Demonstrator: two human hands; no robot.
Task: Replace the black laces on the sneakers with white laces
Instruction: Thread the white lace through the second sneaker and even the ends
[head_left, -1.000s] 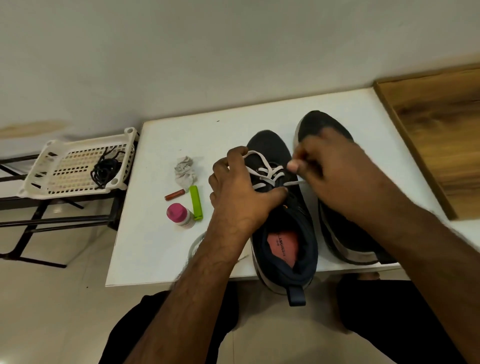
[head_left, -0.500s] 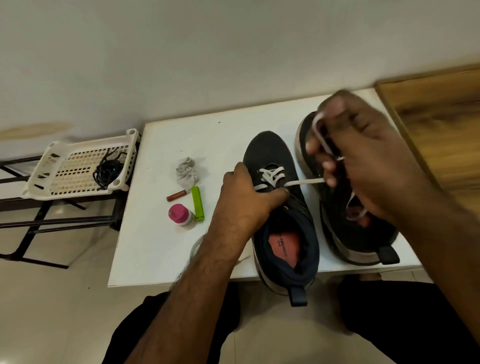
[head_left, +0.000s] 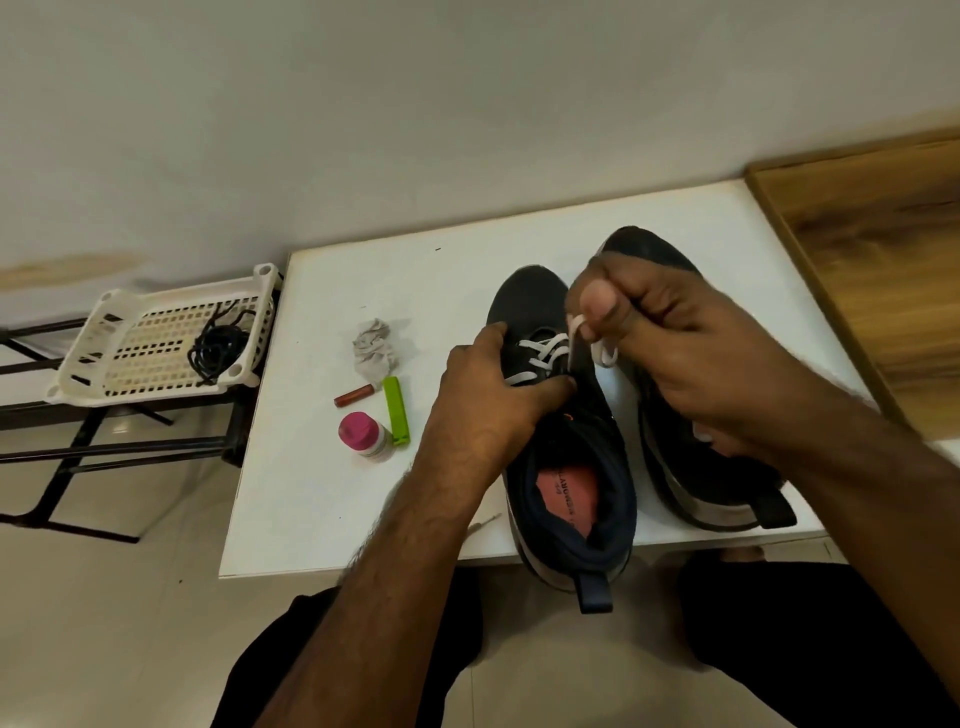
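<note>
White plastic basket (head_left: 156, 345) on a rack left of the tabletop holds the black tangled laces (head_left: 218, 345). The left hand (head_left: 493, 410) grips the side of the dark lace-up sneaker (head_left: 566, 441) near the front edge; its toe points away. Just right, the right hand (head_left: 675, 353) pinches the thin white lace (head_left: 574, 340), nearest the next hole. The second dark sneaker (head_left: 696, 483) sits beside it.

Plain off-white wall (head_left: 415, 104) at 12 o'clock. Pale tiled floor (head_left: 104, 623) at 7. Black metal rack (head_left: 78, 447) at 9. Wood panel (head_left: 872, 249) at 2.
</note>
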